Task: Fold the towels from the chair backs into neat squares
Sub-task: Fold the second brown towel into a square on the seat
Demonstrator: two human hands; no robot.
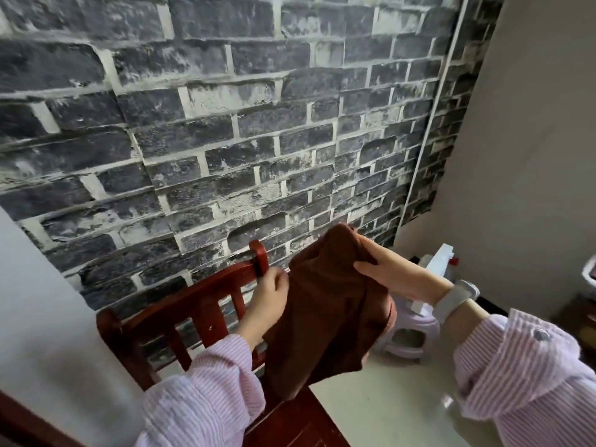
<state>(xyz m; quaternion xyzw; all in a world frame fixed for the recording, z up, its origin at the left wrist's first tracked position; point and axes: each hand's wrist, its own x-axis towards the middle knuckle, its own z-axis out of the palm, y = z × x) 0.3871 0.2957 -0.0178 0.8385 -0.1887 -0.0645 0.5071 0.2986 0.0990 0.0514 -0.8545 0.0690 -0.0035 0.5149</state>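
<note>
Both hands (325, 282) pinching brown towel (325, 311) (top edge), above red chair (200, 301)

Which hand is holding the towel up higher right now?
The right hand, the one wearing the wristwatch: it grips the brown towel near its raised top corner, while the left hand pinches the edge lower, beside the chair back.

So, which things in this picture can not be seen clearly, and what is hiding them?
- Head view: most of the left hand's fingers are behind the brown towel.
- Head view: the chair seat and legs are cut off by the lower edge and covered by the sleeves and towel.
- Head view: the purple stool is partly behind the towel and right hand.
- Head view: how many layers the towel has is unclear; its folds overlap.
</note>
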